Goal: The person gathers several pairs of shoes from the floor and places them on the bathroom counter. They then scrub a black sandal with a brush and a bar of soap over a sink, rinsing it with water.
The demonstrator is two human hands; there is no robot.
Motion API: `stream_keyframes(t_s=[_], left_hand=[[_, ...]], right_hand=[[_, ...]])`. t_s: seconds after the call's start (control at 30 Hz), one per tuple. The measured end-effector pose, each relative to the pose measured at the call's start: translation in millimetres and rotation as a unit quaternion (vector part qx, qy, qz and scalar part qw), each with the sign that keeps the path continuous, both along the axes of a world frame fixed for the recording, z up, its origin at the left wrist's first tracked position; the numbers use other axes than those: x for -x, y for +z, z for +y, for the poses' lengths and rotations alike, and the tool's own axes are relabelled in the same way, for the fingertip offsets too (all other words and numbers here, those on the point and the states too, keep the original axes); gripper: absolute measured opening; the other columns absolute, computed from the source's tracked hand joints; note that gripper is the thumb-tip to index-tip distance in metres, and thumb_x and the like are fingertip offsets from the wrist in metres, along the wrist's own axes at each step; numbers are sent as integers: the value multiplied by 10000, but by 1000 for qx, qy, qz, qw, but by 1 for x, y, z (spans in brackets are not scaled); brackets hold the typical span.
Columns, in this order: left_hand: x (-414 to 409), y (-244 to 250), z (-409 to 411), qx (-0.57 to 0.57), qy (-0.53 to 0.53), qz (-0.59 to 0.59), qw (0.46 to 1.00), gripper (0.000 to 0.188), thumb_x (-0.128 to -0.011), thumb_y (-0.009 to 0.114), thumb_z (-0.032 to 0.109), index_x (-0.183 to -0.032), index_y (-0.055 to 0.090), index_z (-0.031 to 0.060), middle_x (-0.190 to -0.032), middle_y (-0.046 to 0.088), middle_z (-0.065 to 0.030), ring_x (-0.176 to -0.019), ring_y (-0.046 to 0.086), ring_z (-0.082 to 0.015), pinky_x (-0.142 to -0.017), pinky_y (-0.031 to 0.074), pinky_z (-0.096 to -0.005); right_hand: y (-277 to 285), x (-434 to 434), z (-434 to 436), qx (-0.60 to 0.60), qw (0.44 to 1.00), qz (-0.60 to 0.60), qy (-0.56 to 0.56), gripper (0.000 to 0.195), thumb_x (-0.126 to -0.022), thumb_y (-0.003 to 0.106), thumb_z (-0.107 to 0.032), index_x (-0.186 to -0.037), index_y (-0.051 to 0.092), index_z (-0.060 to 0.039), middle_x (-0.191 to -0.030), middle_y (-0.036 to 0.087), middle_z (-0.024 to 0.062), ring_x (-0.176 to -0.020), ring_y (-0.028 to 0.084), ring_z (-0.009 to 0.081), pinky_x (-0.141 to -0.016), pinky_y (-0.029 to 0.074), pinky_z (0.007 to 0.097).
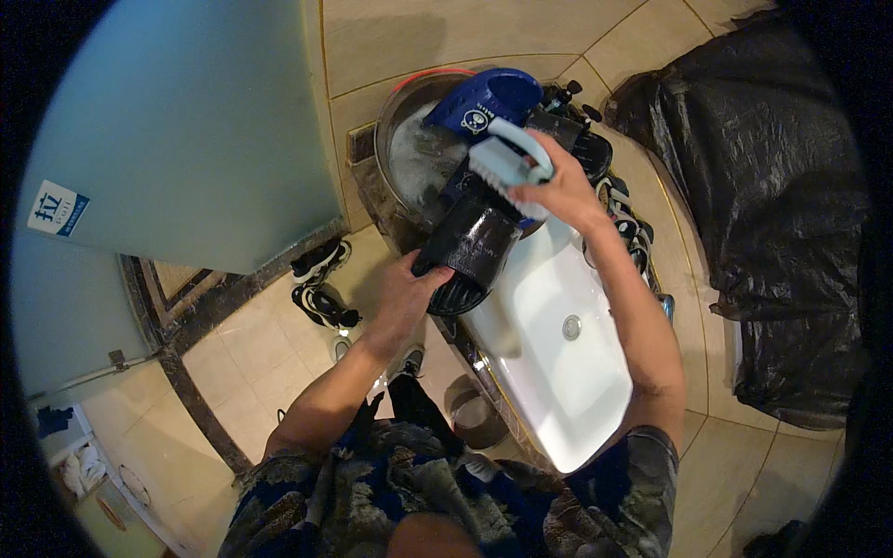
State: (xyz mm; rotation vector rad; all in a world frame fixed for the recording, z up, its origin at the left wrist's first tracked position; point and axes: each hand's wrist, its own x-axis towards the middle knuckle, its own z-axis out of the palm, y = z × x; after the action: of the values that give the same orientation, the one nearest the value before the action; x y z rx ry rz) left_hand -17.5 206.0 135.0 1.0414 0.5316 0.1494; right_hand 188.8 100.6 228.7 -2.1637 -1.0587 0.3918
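My left hand (404, 296) grips the toe end of a wet black slide sandal (474, 244), which is tilted over the counter between the basin and the sink. In my right hand (568, 185) is a pale blue scrub brush (502, 164), held by its looped handle. White bristles point down at the sandal's far end; whether they touch it I cannot tell. Behind the brush, a navy blue clog (488, 97) with a white bear print leans in a round basin (387, 118) of foamy water (422, 157).
A white rectangular sink (537, 363) lies to the right, with several sandals (631, 234) along its wall side. Another black slide (593, 153) sits beyond my right hand. Sneakers (321, 279) and a bucket (474, 411) stand on the floor. Black plastic sheeting (767, 230) hangs on the right wall; a frosted glass door (209, 125) is left.
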Motion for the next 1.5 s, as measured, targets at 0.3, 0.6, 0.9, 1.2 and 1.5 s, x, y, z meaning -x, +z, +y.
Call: stream_keyframes(t_s=[0.3,0.6,0.9,1.2,1.5], left_hand=[[-4,12,-2,-21,-24,31,999,328,-727,643,151,-981,560,-39,-847,598,-62,-731,547,-121,-684,440,-242],[-7,10,-6,-4,-25,22,999,329,-734,635,135,-997,552,-45,-876,597,-68,-745,557,-128,-698,447,-243],[0,3,-4,37,-1,1,999,289,-756,621,111,-990,551,-43,-867,590,-54,-738,550,-112,-686,448,-239],[-6,6,-7,189,8,11,982,295,-767,618,143,-1018,536,11,-920,597,-66,-796,590,-169,-716,481,-288],[-11,2,-26,311,18,-7,950,303,-784,598,170,-1049,513,51,-981,588,-84,-835,597,-216,-673,511,-376]], right_hand=[[-35,-7,9,156,932,-322,-55,661,-560,710,-55,-1166,463,-147,-983,553,112,-883,541,283,-783,436,336],[-34,-17,-8,47,999,17,20,620,-561,718,-113,-1135,486,-130,-972,569,115,-903,536,245,-791,430,310],[2,-8,-5,35,987,156,32,634,-577,733,-64,-1156,477,-91,-907,542,35,-818,509,122,-748,422,255],[-35,-19,-9,-124,981,-70,-132,731,-532,763,-145,-1191,450,-113,-940,591,102,-843,572,200,-748,446,290],[-5,97,-50,-218,968,-68,-103,811,-582,708,-94,-1296,325,-76,-1198,487,117,-1000,522,202,-835,418,309]])
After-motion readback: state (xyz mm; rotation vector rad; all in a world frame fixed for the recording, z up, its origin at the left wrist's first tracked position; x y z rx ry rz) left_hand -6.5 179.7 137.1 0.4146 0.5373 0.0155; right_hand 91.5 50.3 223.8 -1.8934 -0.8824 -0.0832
